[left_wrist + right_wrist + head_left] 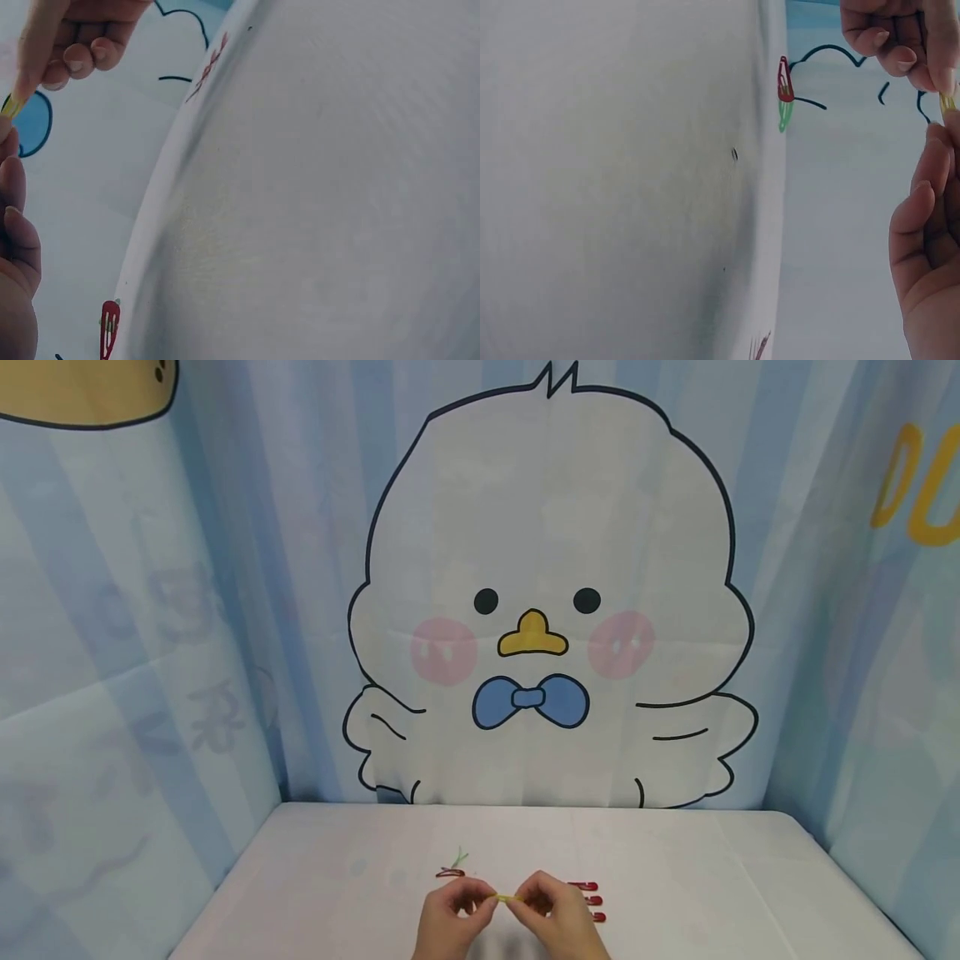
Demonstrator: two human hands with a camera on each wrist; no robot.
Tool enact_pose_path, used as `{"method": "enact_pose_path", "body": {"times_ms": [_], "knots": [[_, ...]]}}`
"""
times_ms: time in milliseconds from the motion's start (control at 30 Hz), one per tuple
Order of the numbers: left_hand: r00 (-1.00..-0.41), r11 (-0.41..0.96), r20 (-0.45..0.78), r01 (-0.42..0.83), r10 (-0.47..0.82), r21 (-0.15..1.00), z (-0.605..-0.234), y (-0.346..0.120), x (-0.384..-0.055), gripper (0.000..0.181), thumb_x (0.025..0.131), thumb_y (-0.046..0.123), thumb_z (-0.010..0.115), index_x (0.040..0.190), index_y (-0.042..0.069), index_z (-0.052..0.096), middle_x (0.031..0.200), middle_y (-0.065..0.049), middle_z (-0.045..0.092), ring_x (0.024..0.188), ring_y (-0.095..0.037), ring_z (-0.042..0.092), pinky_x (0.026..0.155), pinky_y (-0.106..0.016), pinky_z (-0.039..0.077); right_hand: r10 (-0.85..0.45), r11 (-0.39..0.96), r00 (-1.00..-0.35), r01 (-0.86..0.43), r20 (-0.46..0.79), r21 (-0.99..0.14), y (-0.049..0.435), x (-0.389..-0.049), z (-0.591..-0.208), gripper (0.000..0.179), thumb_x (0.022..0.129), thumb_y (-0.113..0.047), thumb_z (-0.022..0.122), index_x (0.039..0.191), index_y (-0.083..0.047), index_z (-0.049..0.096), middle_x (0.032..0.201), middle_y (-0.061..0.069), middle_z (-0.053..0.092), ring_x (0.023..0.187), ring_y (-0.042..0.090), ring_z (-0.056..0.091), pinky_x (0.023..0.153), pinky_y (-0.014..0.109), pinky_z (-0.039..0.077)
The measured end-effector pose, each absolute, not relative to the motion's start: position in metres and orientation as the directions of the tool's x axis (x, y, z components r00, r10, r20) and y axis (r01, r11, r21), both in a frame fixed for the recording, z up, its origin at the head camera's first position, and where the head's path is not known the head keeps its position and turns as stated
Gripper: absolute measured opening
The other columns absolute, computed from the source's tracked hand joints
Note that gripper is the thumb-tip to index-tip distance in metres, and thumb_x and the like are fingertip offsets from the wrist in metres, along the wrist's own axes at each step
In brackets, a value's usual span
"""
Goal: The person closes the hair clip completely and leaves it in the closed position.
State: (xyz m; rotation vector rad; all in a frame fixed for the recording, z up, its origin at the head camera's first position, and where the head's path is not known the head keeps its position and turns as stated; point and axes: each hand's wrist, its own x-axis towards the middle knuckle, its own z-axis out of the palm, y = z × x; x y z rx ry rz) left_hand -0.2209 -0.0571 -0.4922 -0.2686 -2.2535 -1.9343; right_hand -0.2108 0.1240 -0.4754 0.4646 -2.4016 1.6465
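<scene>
A small yellow snap hair clip (506, 898) is held low over the front of the table, between both hands. My left hand (453, 917) pinches one end with thumb and forefinger. The other end sits between the thumb and forefinger of my right hand (555, 914). In the right wrist view the fingers cover most of the yellow clip (947, 102). Just beyond my left hand lie a red hair clip (451, 873) and a green hair clip (461, 858). Beside my right hand several red hair clips (592, 901) form a column, partly hidden by the hand.
The white tabletop (697, 877) stretches out to both sides and behind the hands. A cloth backdrop (315, 610) with blue stripes and a cartoon chick hangs behind its far edge. Similar side curtains (112, 710) flank the table.
</scene>
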Motion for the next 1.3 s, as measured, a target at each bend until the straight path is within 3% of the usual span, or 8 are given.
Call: {"method": "enact_pose_path", "body": {"times_ms": [333, 733, 900, 1000, 1167, 1300], "knots": [[-0.99, 0.114, 0.137, 0.139, 0.023, 0.984, -0.491, -0.055, -0.224, 0.009, 0.084, 0.006, 0.078, 0.091, 0.003, 0.073, 0.08, -0.001, 0.068, 0.072, -0.015, 0.056, 0.064, -0.025, 0.046, -0.15, 0.345, -0.939, -0.343, 0.31, -0.874, 0.124, -0.214, -0.474, 0.013, 0.089, -0.014, 0.078, 0.09, -0.007, 0.067, 0.08, -0.003, 0.064, 0.071, 0.007, 0.058, 0.065, 0.024, 0.051], [-0.995, 0.056, 0.079, 0.083, 0.068, 0.995, -0.491, -0.062, -0.227, 0.014, 0.084, 0.008, 0.079, 0.093, -0.003, 0.074, 0.083, -0.003, 0.071, 0.074, -0.013, 0.063, 0.065, -0.025, 0.051, -0.221, 0.4, -0.842, -0.538, 0.492, -0.742, 0.126, -0.217, -0.48, 0.018, 0.083, -0.003, 0.081, 0.094, -0.01, 0.07, 0.085, -0.007, 0.066, 0.07, 0.003, 0.056, 0.062, 0.025, 0.051], [-0.992, 0.066, 0.049, 0.057, 0.117, 0.996, -0.492, -0.064, -0.229, 0.015, 0.087, 0.01, 0.077, 0.095, -0.002, 0.074, 0.085, -0.002, 0.071, 0.076, -0.014, 0.062, 0.069, -0.028, 0.052, -0.233, 0.427, -0.868, -0.496, 0.438, -0.756, 0.128, -0.216, -0.477, 0.016, 0.084, -0.008, 0.082, 0.096, -0.01, 0.071, 0.087, -0.009, 0.065, 0.073, 0.005, 0.056, 0.064, 0.025, 0.05], [-0.987, 0.071, 0.052, 0.063, 0.154, 0.995, -0.493, -0.067, -0.23, 0.014, 0.088, 0.009, 0.076, 0.097, -0.002, 0.072, 0.087, -0.002, 0.07, 0.078, -0.015, 0.063, 0.071, -0.029, 0.052, -0.251, 0.418, -0.855, -0.519, 0.455, -0.745, 0.13, -0.217, -0.478, 0.016, 0.083, -0.008, 0.082, 0.095, -0.013, 0.071, 0.086, -0.01, 0.065, 0.073, 0.004, 0.056, 0.064, 0.025, 0.049], [-0.976, 0.086, 0.095, 0.113, 0.198, 0.99, -0.493, -0.076, -0.233, 0.017, 0.089, 0.009, 0.076, 0.101, -0.002, 0.071, 0.094, -0.004, 0.07, 0.084, -0.018, 0.064, 0.074, -0.029, 0.054, -0.267, 0.38, -0.775, -0.631, 0.573, -0.676, 0.137, -0.219, -0.484, 0.02, 0.081, -0.003, 0.083, 0.093, -0.014, 0.071, 0.086, -0.009, 0.067, 0.071, 0.003, 0.057, 0.06, 0.026, 0.049], [-0.975, 0.132, 0.119, 0.145, 0.185, 0.981, -0.491, -0.085, -0.237, 0.018, 0.09, 0.01, 0.075, 0.103, -0.001, 0.07, 0.095, -0.003, 0.07, 0.085, -0.018, 0.063, 0.074, -0.027, 0.052, -0.252, 0.382, -0.785, -0.618, 0.566, -0.687, 0.144, -0.22, -0.484, 0.018, 0.082, -0.006, 0.083, 0.092, -0.015, 0.071, 0.086, -0.008, 0.067, 0.07, 0.002, 0.057, 0.059, 0.026, 0.048]]}}
